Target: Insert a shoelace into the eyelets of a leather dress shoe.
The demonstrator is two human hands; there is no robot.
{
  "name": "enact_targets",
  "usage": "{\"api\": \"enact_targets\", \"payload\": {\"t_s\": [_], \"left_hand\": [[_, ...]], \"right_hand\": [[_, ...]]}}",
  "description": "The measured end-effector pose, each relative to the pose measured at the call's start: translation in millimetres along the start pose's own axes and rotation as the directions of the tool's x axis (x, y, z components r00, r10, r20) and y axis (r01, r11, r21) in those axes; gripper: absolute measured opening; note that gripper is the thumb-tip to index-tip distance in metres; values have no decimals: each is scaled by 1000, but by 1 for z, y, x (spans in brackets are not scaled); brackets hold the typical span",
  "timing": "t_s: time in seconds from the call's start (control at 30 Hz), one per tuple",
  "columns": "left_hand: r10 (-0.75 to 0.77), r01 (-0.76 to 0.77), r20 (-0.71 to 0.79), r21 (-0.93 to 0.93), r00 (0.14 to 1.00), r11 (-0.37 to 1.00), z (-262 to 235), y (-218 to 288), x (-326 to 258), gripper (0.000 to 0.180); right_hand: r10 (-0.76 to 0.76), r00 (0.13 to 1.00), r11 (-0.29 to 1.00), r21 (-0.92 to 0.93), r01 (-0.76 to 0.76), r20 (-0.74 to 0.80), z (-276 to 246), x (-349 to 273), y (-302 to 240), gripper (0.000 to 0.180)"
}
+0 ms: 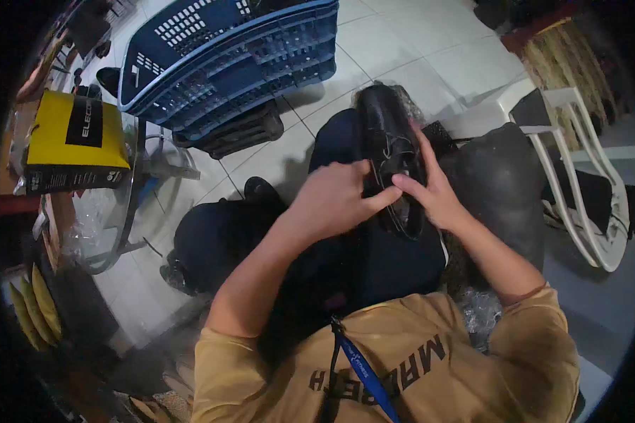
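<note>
A black leather dress shoe (pixel 382 113) rests over my dark-trousered lap, its toe pointing away from me and its opening toward me. My right hand (pixel 434 185) lies along the shoe's right side, fingers stretched up the side and thumb pressed on the tongue area. From the left, my left hand (pixel 331 197) grips at the lacing area, thumb and forefinger close to the right thumb. A thin lace seems to loop there, but what exactly the left fingers pinch is too small to make out. Clear plastic shows by the shoe's toe.
Blue plastic crates (pixel 233 77) stand on the tiled floor ahead. At the left, a yellow and black box (pixel 74 134) sits beside a round metal-framed stand. A white plastic chair (pixel 578 197) is at the right, near a dark rounded form (pixel 501 190).
</note>
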State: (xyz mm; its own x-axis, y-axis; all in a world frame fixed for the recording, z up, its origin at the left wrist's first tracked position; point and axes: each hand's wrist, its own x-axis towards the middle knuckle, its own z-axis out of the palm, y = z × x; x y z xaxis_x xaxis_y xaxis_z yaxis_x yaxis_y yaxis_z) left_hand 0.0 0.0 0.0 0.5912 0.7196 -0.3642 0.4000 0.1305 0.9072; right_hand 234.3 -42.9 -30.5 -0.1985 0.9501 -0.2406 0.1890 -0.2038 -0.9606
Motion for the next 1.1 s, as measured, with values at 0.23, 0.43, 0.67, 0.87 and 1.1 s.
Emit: {"api": "enact_targets", "payload": {"t_s": [0.23,0.43,0.67,0.87,1.1], "left_hand": [[356,-285,-333,245,873,927,-10,-7,7,31],[767,-549,-380,541,517,638,1,-19,24,34],[682,-461,-555,503,476,731,15,-11,26,33],[637,-478,-576,425,512,769,17,-10,24,27],[586,-489,-565,334,580,806,22,-14,19,25]], "right_hand": [[-115,978,993,-42,109,-174,4,-7,12,89],[-180,953,981,24,191,-242,19,-6,3,82],[-137,937,984,64,166,-322,8,3,-4,57],[-198,955,929,-352,111,-221,-37,-11,-47,18],[75,997,911,406,-75,16,-43,-4,-56,19]]}}
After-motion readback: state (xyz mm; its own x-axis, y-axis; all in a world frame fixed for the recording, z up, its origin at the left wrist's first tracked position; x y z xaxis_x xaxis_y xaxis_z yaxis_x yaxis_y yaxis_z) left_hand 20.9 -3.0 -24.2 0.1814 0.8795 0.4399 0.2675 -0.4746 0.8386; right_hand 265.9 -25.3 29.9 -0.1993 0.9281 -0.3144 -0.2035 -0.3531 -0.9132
